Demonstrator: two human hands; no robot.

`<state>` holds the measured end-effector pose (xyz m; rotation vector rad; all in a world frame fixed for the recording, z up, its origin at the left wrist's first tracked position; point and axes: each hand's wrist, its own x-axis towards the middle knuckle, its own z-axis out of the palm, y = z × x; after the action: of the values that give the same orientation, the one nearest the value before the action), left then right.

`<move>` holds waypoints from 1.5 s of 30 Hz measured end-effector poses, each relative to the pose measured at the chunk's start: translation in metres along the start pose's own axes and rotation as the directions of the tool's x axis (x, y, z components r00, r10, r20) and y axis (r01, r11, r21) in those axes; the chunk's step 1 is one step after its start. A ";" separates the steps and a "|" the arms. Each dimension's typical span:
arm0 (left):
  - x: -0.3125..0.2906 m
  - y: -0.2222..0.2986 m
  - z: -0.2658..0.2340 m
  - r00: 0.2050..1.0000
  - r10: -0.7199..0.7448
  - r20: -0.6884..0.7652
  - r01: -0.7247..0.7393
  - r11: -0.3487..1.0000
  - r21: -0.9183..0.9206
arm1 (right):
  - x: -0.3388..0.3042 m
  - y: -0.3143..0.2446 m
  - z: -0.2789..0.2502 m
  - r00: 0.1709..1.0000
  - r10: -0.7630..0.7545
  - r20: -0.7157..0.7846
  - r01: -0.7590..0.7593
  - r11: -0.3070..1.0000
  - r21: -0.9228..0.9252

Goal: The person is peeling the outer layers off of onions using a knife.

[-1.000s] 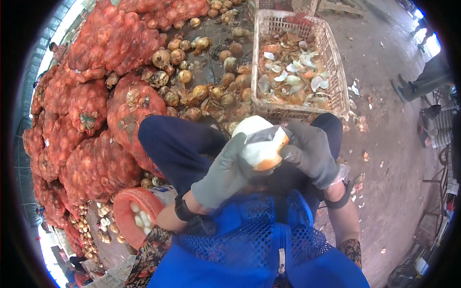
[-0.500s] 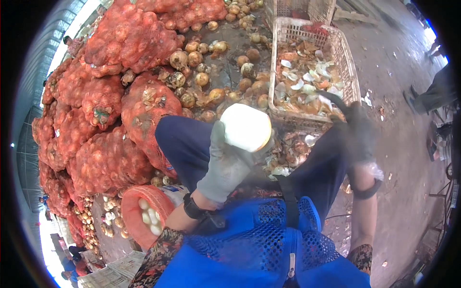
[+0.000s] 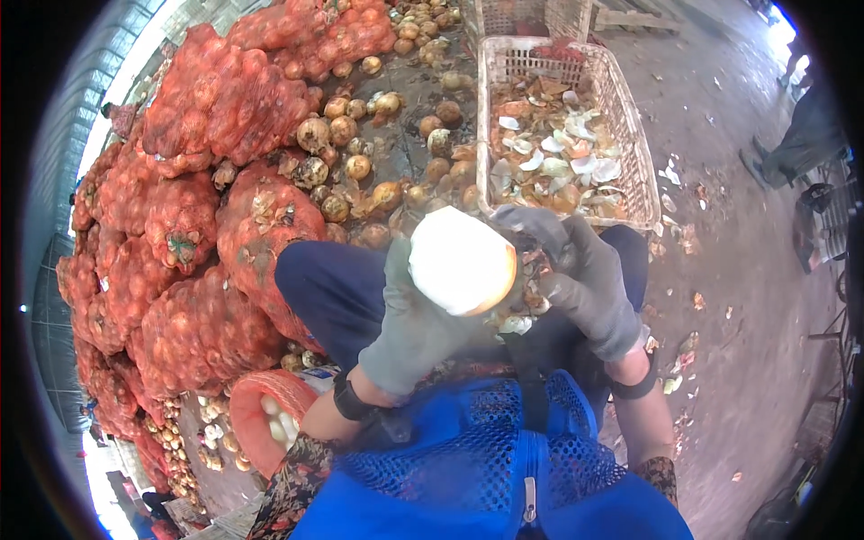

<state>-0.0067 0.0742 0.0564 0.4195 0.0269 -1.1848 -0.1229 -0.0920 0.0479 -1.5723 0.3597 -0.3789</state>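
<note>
A large onion (image 3: 459,261), mostly bare and white with a strip of orange-brown skin along its right edge, rests in my left hand (image 3: 405,326). The grey-gloved fingers wrap round it from the left and below. My right hand (image 3: 596,292), also in a grey glove, is just right of the onion. Its fingers are curled with the thumb toward them. Whatever they hold, if anything, I cannot make out. Loose peelings (image 3: 517,324) lie below, between my knees.
Ahead stands a pale plastic crate (image 3: 637,135) with onion skins in it. Red mesh sacks (image 3: 216,99) of onions are piled at left, with loose onions (image 3: 357,167) beside them. A red mesh-lined bucket (image 3: 247,409) holds peeled onions near my left arm. Another person's leg (image 3: 792,148) is at far right.
My right hand has come from beside the crate down and left to the onion. The onion is still in my left hand, slightly lower and turned a little.
</note>
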 end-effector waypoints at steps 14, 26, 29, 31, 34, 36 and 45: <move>-0.014 -0.027 -0.010 0.974 -0.189 0.126 0.217 0.937 -0.275 | -0.013 -0.010 -0.009 0.985 -0.128 0.118 0.158 0.942 -0.295; -0.014 -0.016 -0.008 0.934 -0.351 0.062 0.316 0.733 -0.602 | -0.021 -0.030 -0.016 0.923 -0.285 0.258 0.385 0.691 -0.612; -0.007 -0.016 -0.030 0.990 -0.080 -0.115 0.092 0.990 0.108 | -0.034 -0.037 -0.006 0.783 -0.383 0.490 0.620 0.535 -0.574; -0.001 -0.018 -0.038 0.995 -0.051 -0.086 0.056 0.997 0.061 | -0.031 -0.037 -0.012 0.780 -0.381 0.496 0.624 0.524 -0.580; -0.002 -0.010 -0.037 0.998 -0.055 -0.022 0.054 0.998 -0.024 | -0.002 -0.024 -0.033 0.973 -0.192 -0.127 -0.032 0.432 -0.901; -0.001 -0.006 -0.035 0.989 -0.128 0.075 0.136 0.985 -0.109 | 0.021 -0.009 -0.058 0.903 -0.279 -0.326 -0.211 0.373 -0.904; -0.012 -0.011 -0.019 0.999 -0.035 0.013 0.034 0.995 0.093 | 0.004 -0.019 -0.006 0.982 -0.161 0.097 0.188 0.811 -0.554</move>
<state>-0.0175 0.0882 0.0380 0.4938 -0.0336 -1.2262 -0.1223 -0.0987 0.0675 -2.2043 0.3046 -0.3984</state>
